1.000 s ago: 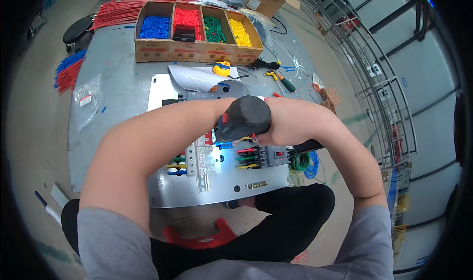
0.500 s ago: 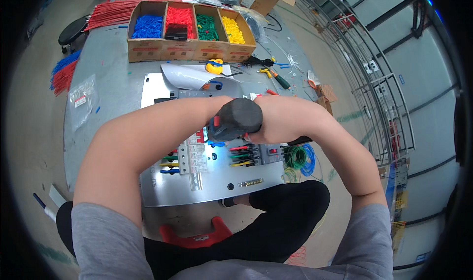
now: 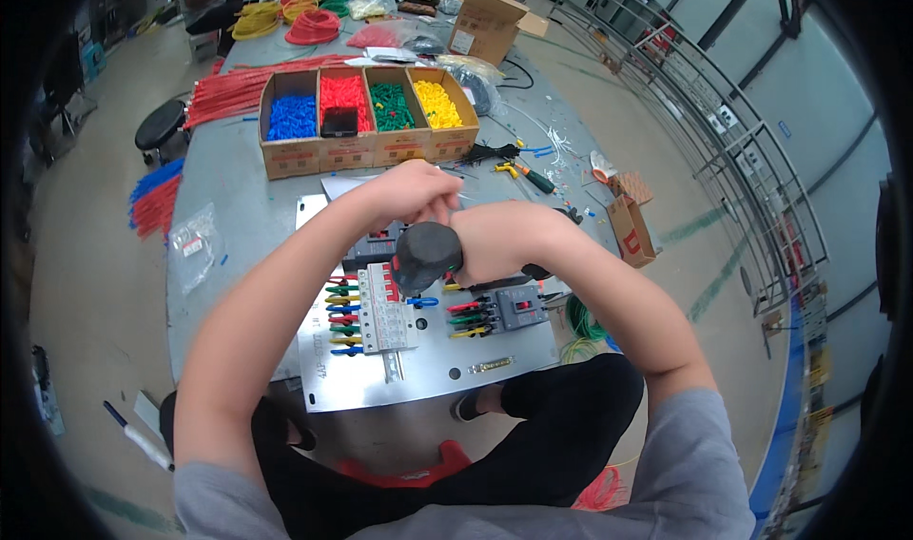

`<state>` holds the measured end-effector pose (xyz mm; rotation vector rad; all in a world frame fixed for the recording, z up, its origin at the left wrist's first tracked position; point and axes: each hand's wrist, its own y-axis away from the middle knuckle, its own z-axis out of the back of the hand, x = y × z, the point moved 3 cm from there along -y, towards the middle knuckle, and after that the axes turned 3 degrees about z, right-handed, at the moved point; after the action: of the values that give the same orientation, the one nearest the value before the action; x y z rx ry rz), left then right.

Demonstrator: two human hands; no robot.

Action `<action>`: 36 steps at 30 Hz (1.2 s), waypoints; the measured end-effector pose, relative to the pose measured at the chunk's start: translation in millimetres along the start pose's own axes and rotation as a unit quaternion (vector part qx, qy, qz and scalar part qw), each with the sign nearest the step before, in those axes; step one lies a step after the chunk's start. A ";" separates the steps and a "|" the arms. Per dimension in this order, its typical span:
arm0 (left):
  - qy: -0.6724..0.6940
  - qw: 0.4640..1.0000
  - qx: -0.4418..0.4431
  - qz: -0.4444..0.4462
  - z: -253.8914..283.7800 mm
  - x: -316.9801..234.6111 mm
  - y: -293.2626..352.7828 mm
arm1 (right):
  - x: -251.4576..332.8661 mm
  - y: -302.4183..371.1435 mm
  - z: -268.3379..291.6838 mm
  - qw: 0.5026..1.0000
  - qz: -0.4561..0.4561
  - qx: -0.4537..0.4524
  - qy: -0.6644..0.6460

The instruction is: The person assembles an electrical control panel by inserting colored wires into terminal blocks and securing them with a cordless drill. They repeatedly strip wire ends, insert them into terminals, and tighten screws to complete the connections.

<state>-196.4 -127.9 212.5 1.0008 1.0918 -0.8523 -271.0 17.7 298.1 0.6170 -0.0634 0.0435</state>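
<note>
My right hand (image 3: 499, 240) grips a black cordless drill (image 3: 428, 258) whose rounded rear end points up toward me. The drill's front end is hidden beneath its body. Just beyond the drill, my left hand (image 3: 418, 190) has its fingers curled and pinched together; what they hold, if anything, is hidden. Both hands are over a silver metal mounting plate (image 3: 333, 378). On it sit a row of white circuit breakers (image 3: 385, 317) with coloured wire ends, and a dark grey breaker (image 3: 520, 307) with red, green and yellow wires. A small brass terminal strip (image 3: 491, 364) lies near the plate's close edge.
A divided cardboard box (image 3: 291, 160) of blue, red, green and yellow caps stands beyond the plate. Red wires (image 3: 223, 98) lie behind it. A green-handled screwdriver (image 3: 537, 180) rests right of it, a plastic bag (image 3: 195, 241) left. A red stool (image 3: 409, 472) is below.
My view has tilted up, showing more of the far table. My left hand has come out from behind the drill, and its fingers now show beyond it. The drill stays in my right hand.
</note>
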 end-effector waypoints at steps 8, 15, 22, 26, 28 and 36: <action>-0.286 0.887 -0.351 -0.091 -49.5 109.2 141.7 | 5.2 6.2 14.2 0.999 -0.044 0.015 -0.025; -0.405 0.865 -0.281 -0.091 -82.4 125.5 146.7 | 22.2 11.6 22.5 0.996 -0.072 -0.045 -0.027; -0.413 0.867 -0.260 -0.099 -106.6 149.5 157.4 | -14.1 7.2 18.7 0.998 -0.052 -0.014 -0.036; -0.415 0.868 -0.249 -0.110 -109.5 152.2 166.3 | -21.2 45.4 37.9 0.997 -0.052 -0.043 -0.024; -0.417 0.859 -0.274 -0.114 -109.0 157.6 168.7 | -9.1 60.7 66.6 0.996 0.001 -0.066 -0.057; -0.454 0.846 -0.267 -0.082 -117.9 152.1 161.5 | 45.9 -44.5 39.3 0.708 0.302 -0.262 -0.582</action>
<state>-44.8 25.6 83.7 -0.0243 0.5172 -0.9326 -224.3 -40.3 307.8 -0.0684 -1.4834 0.2605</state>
